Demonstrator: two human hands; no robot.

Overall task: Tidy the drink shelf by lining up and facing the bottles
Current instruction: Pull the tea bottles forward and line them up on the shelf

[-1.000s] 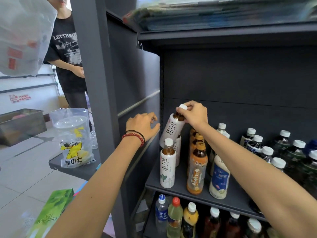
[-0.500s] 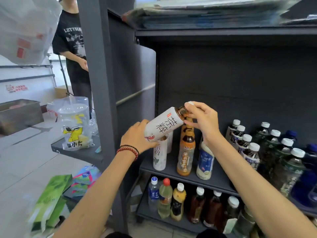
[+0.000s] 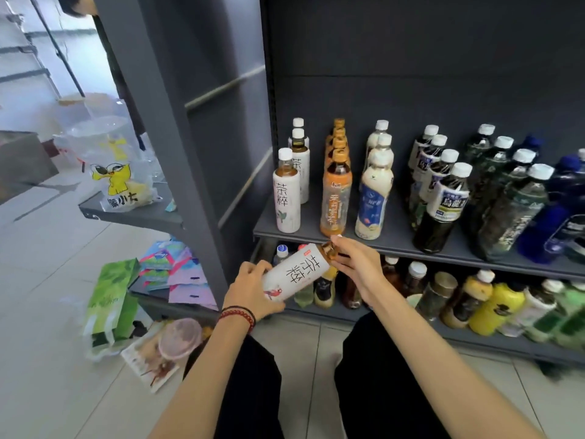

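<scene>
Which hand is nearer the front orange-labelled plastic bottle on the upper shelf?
Right. The right hand is just below the orange-labelled plastic bottle; the left hand grips the base of the white-sleeved bottle, lower and further left.

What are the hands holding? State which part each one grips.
One white-labelled tea bottle, held tilted between both hands. The left hand grips its bottom end; the right hand pinches its neck at the cap end.

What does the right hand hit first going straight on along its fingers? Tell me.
Past the white bottle it grips, the right hand would probably meet the shelf's front edge below the orange bottle; depth is unclear.
</scene>
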